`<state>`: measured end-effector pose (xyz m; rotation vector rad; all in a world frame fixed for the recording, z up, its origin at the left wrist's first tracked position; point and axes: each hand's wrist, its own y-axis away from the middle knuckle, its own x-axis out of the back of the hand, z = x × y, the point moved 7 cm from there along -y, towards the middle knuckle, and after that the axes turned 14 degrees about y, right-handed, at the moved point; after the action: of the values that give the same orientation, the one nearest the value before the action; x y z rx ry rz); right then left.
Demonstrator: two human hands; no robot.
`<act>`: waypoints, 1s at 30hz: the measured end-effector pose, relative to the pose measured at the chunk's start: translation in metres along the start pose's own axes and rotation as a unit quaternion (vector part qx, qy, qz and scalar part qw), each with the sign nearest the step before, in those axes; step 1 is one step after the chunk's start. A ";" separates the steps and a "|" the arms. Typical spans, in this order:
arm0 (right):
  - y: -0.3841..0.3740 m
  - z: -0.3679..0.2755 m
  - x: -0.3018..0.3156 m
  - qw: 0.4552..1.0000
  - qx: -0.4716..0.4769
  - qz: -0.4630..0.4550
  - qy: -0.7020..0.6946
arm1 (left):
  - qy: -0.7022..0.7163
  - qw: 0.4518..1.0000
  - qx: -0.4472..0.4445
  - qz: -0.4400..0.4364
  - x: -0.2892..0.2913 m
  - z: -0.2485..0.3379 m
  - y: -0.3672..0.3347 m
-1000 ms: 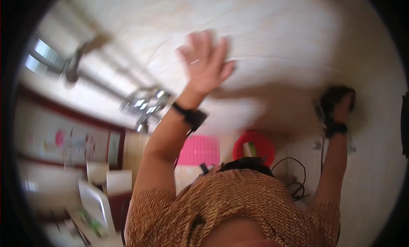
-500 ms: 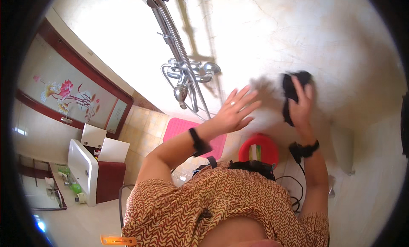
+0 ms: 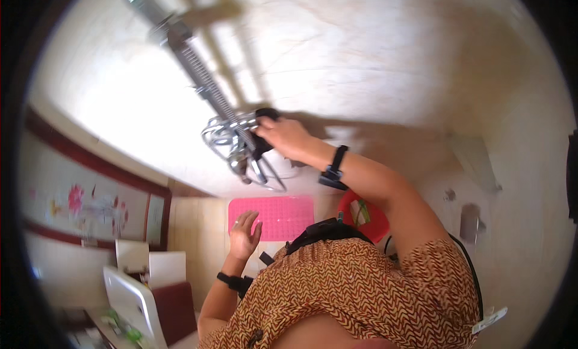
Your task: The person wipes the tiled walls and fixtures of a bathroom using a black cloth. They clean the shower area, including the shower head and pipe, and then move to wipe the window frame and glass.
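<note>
My right hand [image 3: 288, 137] reaches across to the chrome shower mixer tap [image 3: 223, 135] on the wall. Its fingers are closed round a black cloth [image 3: 262, 147], which is pressed against the right end of the tap body. Part of the cloth is hidden behind the tap and hose. My left hand [image 3: 243, 237] hangs lower down, in front of the pink mat [image 3: 280, 216], with fingers apart and nothing in it. A metal shower hose [image 3: 208, 78] runs up alongside the riser bar from the tap.
A red round tub or stool [image 3: 376, 222] with something green in it stands below my right arm. At the left are a white washbasin [image 3: 129, 298] on a dark red cabinet [image 3: 176, 313] and a flower-patterned door [image 3: 90, 207]. A grey corner shelf [image 3: 475, 159] is on the right wall.
My right hand has carried the black cloth left from the bare wall to the tap. My left hand has dropped away from the wall, down and to the left. The view has shifted.
</note>
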<state>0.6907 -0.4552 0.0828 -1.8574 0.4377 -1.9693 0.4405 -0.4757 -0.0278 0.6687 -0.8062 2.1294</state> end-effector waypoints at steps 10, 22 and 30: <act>0.081 0.077 -0.002 0.987 -0.142 0.022 -0.070 | 0.051 0.984 -0.135 -0.103 -0.057 0.053 -0.062; 0.402 0.292 0.277 0.793 -0.545 0.092 0.257 | 0.061 0.962 -0.170 -0.204 -0.149 0.098 -0.078; 0.551 0.354 0.214 0.671 -0.648 -0.266 0.245 | 0.032 0.940 -0.336 -0.046 -0.131 0.223 -0.210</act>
<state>1.0743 -1.0244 0.0275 -2.2023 2.1533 -2.9151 0.7265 -0.5869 0.1018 0.2612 -1.3412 1.6223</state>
